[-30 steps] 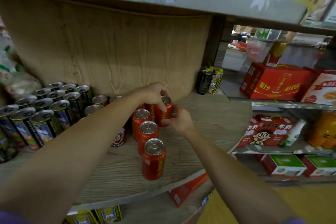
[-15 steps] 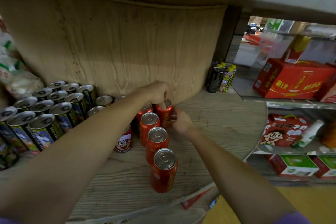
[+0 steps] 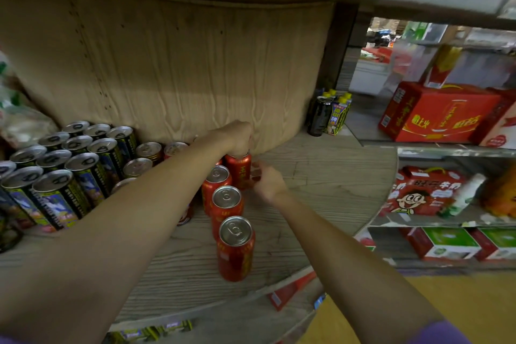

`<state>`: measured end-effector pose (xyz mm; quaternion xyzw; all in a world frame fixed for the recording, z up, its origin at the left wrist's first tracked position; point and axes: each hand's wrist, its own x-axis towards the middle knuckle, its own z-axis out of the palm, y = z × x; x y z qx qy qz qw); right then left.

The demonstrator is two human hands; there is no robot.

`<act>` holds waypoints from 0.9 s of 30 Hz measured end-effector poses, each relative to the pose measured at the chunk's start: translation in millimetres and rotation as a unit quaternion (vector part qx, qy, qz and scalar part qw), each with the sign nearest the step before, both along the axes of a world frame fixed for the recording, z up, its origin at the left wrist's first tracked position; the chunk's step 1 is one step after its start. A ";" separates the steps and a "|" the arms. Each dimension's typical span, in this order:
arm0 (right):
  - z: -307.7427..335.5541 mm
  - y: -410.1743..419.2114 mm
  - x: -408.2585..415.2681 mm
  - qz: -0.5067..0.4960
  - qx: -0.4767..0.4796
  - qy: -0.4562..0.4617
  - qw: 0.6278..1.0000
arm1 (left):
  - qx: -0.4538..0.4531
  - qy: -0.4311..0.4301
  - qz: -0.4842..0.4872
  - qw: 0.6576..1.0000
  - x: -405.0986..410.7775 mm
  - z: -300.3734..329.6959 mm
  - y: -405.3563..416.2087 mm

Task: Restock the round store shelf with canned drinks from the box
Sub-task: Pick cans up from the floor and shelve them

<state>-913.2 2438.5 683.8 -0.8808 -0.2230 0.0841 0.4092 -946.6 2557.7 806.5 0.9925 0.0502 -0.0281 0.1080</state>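
The left hand [image 3: 237,138] grips the top of the rearmost red can [image 3: 239,173] near the shelf's [image 3: 321,176] back; the right hand [image 3: 266,180] pinches its side.

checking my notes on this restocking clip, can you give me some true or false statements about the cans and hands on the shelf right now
1. The left hand grips the top of the rear red can. True.
2. The red cans stand in a row running from the back wall toward the shelf edge. True.
3. The front red can lies on its side. False: it stands upright, lid up.
4. The dark cans are to the right of the red row. False: they are on its left.
5. The right hand rests flat on the shelf, far from the cans. False: it is by the rear red can's side.
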 end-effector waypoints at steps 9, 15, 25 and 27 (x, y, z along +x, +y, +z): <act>3.5 -77.4 -3.2 -0.029 0.019 -0.008 0.999 | -0.075 -0.054 -0.025 0.995 -26.5 -15.9 -71.5; 1.8 -149.3 -14.7 0.019 0.058 0.045 0.997 | -0.197 0.029 0.039 0.979 -50.9 -36.1 -142.8; -47.1 -277.5 -67.3 0.179 -0.015 0.172 0.969 | -0.253 0.093 0.175 0.947 -137.1 -124.7 -243.4; -70.2 -290.6 -88.4 0.192 -0.043 0.173 0.965 | -0.258 0.103 0.199 0.940 -164.1 -154.7 -254.6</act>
